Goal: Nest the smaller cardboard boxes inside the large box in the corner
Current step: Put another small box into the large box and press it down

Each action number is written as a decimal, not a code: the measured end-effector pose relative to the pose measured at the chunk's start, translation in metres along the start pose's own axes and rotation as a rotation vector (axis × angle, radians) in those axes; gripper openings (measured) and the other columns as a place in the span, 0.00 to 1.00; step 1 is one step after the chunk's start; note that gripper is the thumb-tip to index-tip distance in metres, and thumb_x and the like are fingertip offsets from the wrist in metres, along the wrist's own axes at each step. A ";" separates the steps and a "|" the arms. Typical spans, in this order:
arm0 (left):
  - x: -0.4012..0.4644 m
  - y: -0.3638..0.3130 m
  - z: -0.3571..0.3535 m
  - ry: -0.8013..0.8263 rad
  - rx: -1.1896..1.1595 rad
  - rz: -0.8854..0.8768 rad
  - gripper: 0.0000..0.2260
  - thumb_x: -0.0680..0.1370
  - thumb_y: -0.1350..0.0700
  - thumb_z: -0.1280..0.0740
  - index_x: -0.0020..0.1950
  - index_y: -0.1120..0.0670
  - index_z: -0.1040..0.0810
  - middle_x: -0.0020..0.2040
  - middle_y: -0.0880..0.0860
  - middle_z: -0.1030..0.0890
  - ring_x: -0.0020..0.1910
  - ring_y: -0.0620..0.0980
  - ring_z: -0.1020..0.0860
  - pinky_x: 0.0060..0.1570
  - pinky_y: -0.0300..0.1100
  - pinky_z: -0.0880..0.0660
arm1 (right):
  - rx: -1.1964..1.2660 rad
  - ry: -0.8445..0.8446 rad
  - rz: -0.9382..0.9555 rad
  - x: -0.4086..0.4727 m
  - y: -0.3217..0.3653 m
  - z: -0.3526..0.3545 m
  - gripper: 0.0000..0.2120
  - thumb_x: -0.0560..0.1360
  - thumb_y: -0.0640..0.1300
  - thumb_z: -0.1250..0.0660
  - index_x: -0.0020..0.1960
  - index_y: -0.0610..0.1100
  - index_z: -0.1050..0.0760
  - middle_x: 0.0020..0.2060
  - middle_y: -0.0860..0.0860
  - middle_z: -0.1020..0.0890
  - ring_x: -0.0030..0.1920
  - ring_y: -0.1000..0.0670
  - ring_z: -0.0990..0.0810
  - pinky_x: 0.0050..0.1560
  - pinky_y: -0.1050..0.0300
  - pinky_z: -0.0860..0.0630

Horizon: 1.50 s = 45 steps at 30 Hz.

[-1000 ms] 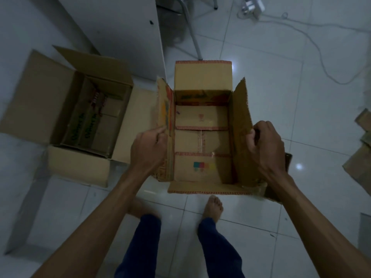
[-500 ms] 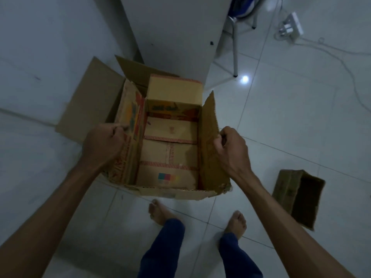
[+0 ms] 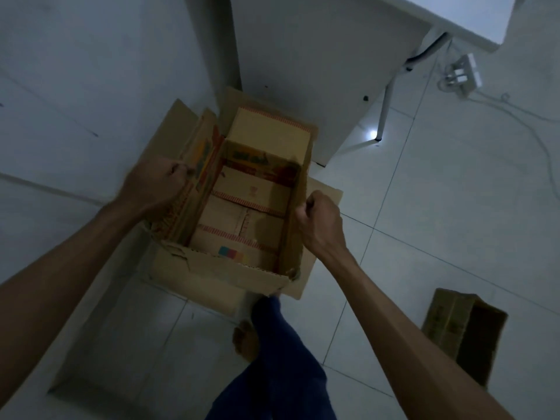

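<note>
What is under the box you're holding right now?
The large box in the corner: its flaps stick out around the held box, gripped by left hand and right hand. Its inside is covered.

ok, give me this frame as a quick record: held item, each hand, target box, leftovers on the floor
held item: printed cardboard box, open, flaps up
left hand: grip on the box's left flap
right hand: grip on the box's right wall
target: large box in the corner, mostly hidden under the held box; whether seated inside cannot be told
leftover: small box on its side on the floor, to the person's right
nearby: white cabinet, power strip
</note>
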State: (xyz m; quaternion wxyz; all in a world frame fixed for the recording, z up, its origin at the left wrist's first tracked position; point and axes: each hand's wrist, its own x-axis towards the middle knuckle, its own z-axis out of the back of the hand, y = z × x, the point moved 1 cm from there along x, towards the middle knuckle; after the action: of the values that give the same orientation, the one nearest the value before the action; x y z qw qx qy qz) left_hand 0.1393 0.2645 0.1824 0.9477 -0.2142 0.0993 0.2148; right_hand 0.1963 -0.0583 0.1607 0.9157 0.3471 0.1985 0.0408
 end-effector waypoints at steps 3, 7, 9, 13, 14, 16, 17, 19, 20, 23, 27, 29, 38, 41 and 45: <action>0.028 -0.004 -0.010 0.033 -0.076 0.005 0.19 0.84 0.52 0.46 0.63 0.49 0.15 0.60 0.56 0.15 0.48 0.56 0.20 0.47 0.45 0.26 | 0.000 0.031 -0.029 0.017 -0.001 -0.012 0.09 0.81 0.40 0.38 0.42 0.39 0.29 0.39 0.42 0.23 0.37 0.47 0.26 0.37 0.52 0.29; 0.049 0.008 -0.013 0.086 -0.052 0.015 0.17 0.85 0.53 0.44 0.63 0.49 0.16 0.62 0.56 0.16 0.56 0.59 0.18 0.56 0.50 0.22 | 0.045 0.136 -0.138 0.035 -0.004 -0.019 0.10 0.82 0.41 0.37 0.42 0.42 0.31 0.41 0.37 0.20 0.41 0.38 0.18 0.42 0.40 0.18; 0.053 0.004 -0.013 0.134 -0.035 0.009 0.18 0.84 0.52 0.44 0.62 0.50 0.15 0.62 0.57 0.16 0.57 0.60 0.19 0.57 0.52 0.22 | 0.043 0.179 -0.166 0.040 -0.001 -0.020 0.09 0.82 0.41 0.36 0.43 0.40 0.30 0.42 0.36 0.19 0.43 0.35 0.17 0.43 0.38 0.17; 0.067 0.007 -0.004 0.143 -0.020 0.074 0.26 0.78 0.43 0.49 0.59 0.48 0.14 0.61 0.54 0.16 0.56 0.58 0.18 0.55 0.52 0.20 | 0.059 0.286 -0.155 0.045 0.006 -0.028 0.07 0.82 0.40 0.36 0.46 0.39 0.28 0.42 0.38 0.18 0.41 0.37 0.16 0.41 0.37 0.17; 0.070 0.008 -0.002 0.136 -0.028 0.084 0.26 0.78 0.42 0.49 0.60 0.48 0.14 0.62 0.54 0.16 0.57 0.58 0.19 0.56 0.52 0.20 | 0.079 0.293 -0.150 0.046 0.008 -0.030 0.08 0.82 0.39 0.37 0.44 0.42 0.29 0.40 0.41 0.18 0.39 0.39 0.16 0.37 0.41 0.16; 0.080 0.013 0.004 0.117 -0.038 0.090 0.23 0.80 0.42 0.47 0.60 0.46 0.14 0.61 0.54 0.16 0.56 0.59 0.18 0.53 0.49 0.20 | 0.143 0.285 -0.160 0.051 0.012 -0.032 0.12 0.82 0.38 0.37 0.40 0.47 0.31 0.36 0.45 0.20 0.32 0.45 0.18 0.26 0.54 0.19; 0.085 0.015 0.008 0.115 -0.045 0.087 0.21 0.80 0.42 0.46 0.59 0.45 0.14 0.59 0.55 0.15 0.53 0.58 0.17 0.49 0.47 0.21 | 0.173 0.286 -0.170 0.053 0.014 -0.032 0.12 0.82 0.38 0.37 0.40 0.47 0.32 0.34 0.46 0.20 0.30 0.48 0.19 0.24 0.60 0.22; 0.094 0.019 0.016 0.119 -0.031 0.062 0.23 0.79 0.41 0.46 0.59 0.45 0.14 0.54 0.56 0.14 0.45 0.57 0.17 0.44 0.45 0.22 | 0.197 0.283 -0.175 0.059 0.017 -0.035 0.12 0.82 0.38 0.37 0.41 0.46 0.31 0.34 0.45 0.19 0.26 0.51 0.19 0.23 0.64 0.25; 0.098 0.019 0.019 0.119 -0.013 0.051 0.25 0.78 0.39 0.47 0.59 0.46 0.14 0.54 0.57 0.14 0.44 0.57 0.18 0.44 0.46 0.21 | 0.198 0.281 -0.173 0.061 0.018 -0.036 0.11 0.82 0.38 0.37 0.41 0.46 0.31 0.35 0.44 0.19 0.26 0.52 0.19 0.23 0.64 0.25; 0.108 0.021 0.021 0.105 -0.007 0.027 0.22 0.80 0.42 0.47 0.60 0.45 0.15 0.58 0.57 0.15 0.47 0.58 0.18 0.49 0.50 0.20 | 0.170 0.269 -0.180 0.068 0.018 -0.041 0.09 0.82 0.38 0.37 0.42 0.44 0.30 0.40 0.39 0.17 0.32 0.43 0.16 0.23 0.62 0.24; 0.115 0.023 0.008 0.142 -0.062 0.034 0.21 0.79 0.44 0.45 0.56 0.47 0.13 0.48 0.59 0.14 0.35 0.55 0.21 0.40 0.48 0.20 | 0.055 0.269 -0.186 0.073 0.010 -0.047 0.05 0.81 0.39 0.37 0.46 0.40 0.28 0.43 0.38 0.18 0.38 0.40 0.16 0.31 0.53 0.18; 0.116 0.023 0.003 0.135 -0.108 0.045 0.20 0.79 0.46 0.45 0.54 0.45 0.13 0.37 0.53 0.16 0.28 0.48 0.25 0.31 0.40 0.28 | -0.008 0.258 -0.208 0.074 0.004 -0.047 0.06 0.81 0.40 0.36 0.49 0.36 0.26 0.45 0.37 0.18 0.43 0.37 0.17 0.42 0.41 0.17; 0.107 0.010 -0.022 0.176 -0.034 0.032 0.25 0.76 0.40 0.51 0.44 0.51 0.17 0.40 0.53 0.15 0.31 0.51 0.21 0.33 0.51 0.22 | -0.064 0.152 -0.229 0.071 -0.023 -0.028 0.08 0.80 0.42 0.35 0.43 0.44 0.28 0.37 0.44 0.20 0.34 0.46 0.23 0.33 0.56 0.27; 0.105 0.001 -0.027 0.183 0.012 0.009 0.19 0.80 0.46 0.48 0.44 0.50 0.19 0.39 0.59 0.16 0.29 0.57 0.23 0.28 0.44 0.31 | -0.045 0.116 -0.212 0.072 -0.023 -0.028 0.11 0.80 0.41 0.35 0.40 0.46 0.31 0.34 0.46 0.23 0.31 0.50 0.26 0.30 0.60 0.32; 0.105 -0.004 -0.031 0.162 -0.017 0.024 0.15 0.84 0.55 0.45 0.43 0.55 0.22 0.37 0.55 0.26 0.32 0.51 0.30 0.34 0.40 0.38 | -0.042 0.102 -0.201 0.075 -0.017 -0.035 0.09 0.80 0.41 0.35 0.42 0.43 0.29 0.35 0.44 0.22 0.32 0.47 0.24 0.30 0.58 0.29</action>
State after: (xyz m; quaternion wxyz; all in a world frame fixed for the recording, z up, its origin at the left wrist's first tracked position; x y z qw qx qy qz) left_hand 0.2319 0.2854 0.1270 0.9320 -0.2379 0.1762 0.2090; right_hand 0.2507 -0.0335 0.1012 0.9110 0.3034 0.2778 -0.0294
